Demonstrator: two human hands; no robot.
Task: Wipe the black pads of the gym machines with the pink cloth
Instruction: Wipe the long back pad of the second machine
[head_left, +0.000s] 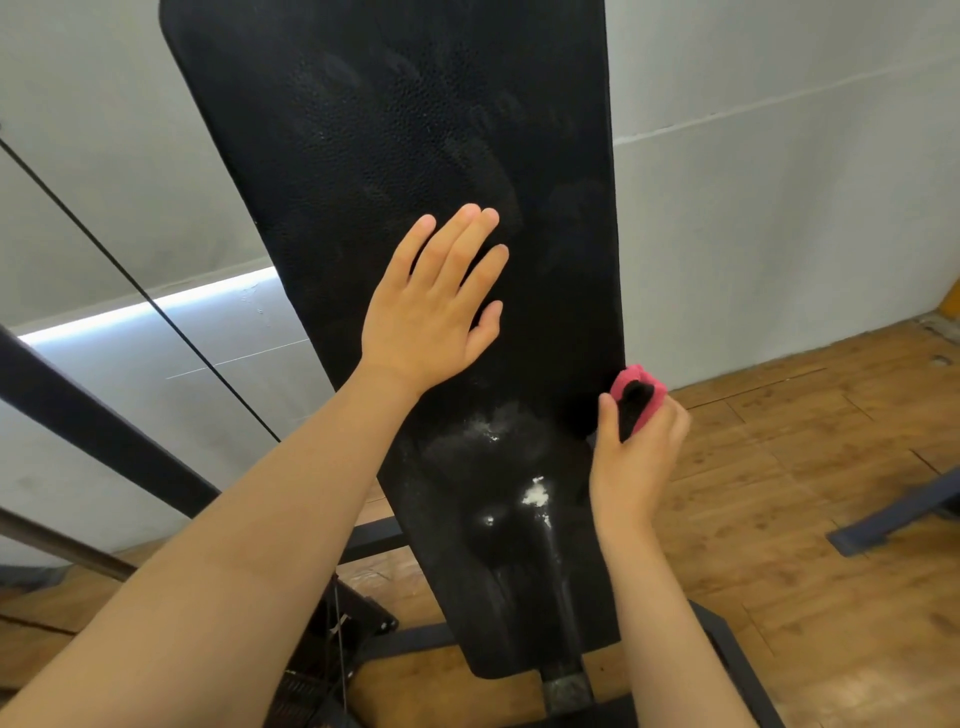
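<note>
Long black pad (395, 156) runs from top centre of frame down to bottom centre, tilted w/ its top leaning toward upper left. Surface pebbled, w/ faint smear marks across upper half and white residue patches lower centre, approx where the pad narrows.

Left hand (431, 312) lies flat on the pad at mid-frame, palm down, fingers straight and slightly spread, thumb out to the right; holds nothing. Forearm comes in from lower left corner.

Right hand (636, 447) sits at the pad's right edge, centre-right of frame, fingers curled round the pink cloth (639, 392). Cloth is bunched up, sticking out above the fist, touching or just beside the pad edge — can't tell which. Dark patch shows in the middle of the cloth.

Under the pad's bottom end, a metal post (566, 686) at bottom centre. Dark frame bars (104, 431) cross left side of frame, w/ a thin black cable (140, 291) slanting from upper left toward centre. Grey wall (779, 156) behind, upper right and left. Wooden floor (805, 519) fills lower right; another dark bar (898, 509) lies on it at right edge.
</note>
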